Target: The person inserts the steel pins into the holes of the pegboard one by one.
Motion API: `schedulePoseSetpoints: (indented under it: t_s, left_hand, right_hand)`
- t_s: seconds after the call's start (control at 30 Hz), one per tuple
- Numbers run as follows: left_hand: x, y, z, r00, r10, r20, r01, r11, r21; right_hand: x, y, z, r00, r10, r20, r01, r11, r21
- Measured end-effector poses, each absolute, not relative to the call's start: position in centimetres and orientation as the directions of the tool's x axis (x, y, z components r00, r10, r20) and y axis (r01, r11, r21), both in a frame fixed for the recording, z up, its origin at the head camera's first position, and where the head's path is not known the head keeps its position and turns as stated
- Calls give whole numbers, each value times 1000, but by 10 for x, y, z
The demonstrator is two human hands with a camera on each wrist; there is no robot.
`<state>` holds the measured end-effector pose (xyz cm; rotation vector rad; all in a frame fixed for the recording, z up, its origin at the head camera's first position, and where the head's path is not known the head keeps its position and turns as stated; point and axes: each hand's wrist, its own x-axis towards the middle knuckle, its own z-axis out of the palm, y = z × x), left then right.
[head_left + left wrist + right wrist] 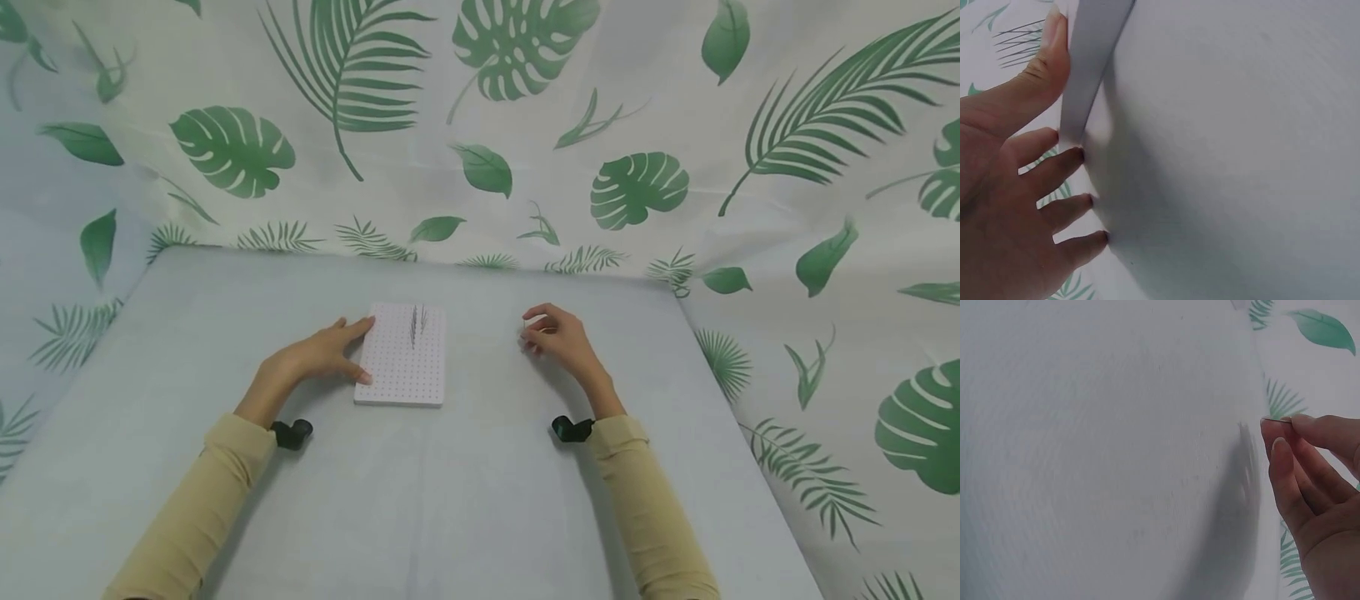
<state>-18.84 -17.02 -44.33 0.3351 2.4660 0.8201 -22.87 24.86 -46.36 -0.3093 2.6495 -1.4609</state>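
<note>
A white board [399, 371] with rows of small holes lies on the table. Several thin dark pins [414, 327] stand up from its far part; in the left wrist view, thin pins [1020, 44] show beyond the thumb. My left hand [318, 354] rests against the board's left side, thumb near the front corner and fingers spread farther back. To the right of the board, my right hand [558, 337] is held over the table. Its thumb and index fingertip pinch a thin metal pin [1277, 420], while the other fingers are bent beneath.
A pale cloth [480, 500] covers the table. Behind it and at the sides hangs a white curtain [525, 183] printed with green leaves. Small black wrist cameras [292, 433] are worn at the cuffs of both yellowish sleeves [648, 508].
</note>
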Motion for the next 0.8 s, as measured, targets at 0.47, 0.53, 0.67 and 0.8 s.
schedulePoseSetpoints:
  t_s: [0.47,0.53,0.67,0.8]
  left_hand:
    - [-189,-172,-445,-840,376,-393,58,780,623]
    - [-188,-172,-445,-837,375,-398,53,780,624]
    - [-188,-171,-444,-836,382,-394,62,779,624]
    - [-188,-171,-444,-835,382,-396,63,782,621]
  right_hand:
    - [-232,221,-462,-965,-255,53,-177,493,-852]
    - [-232,216,-462,-963,-264,52,-178,479,-860]
    - [-231,209,-464,-962,-267,50,-174,465,-868]
    - [-232,201,-465,-962,-267,53,-176,460,-870]
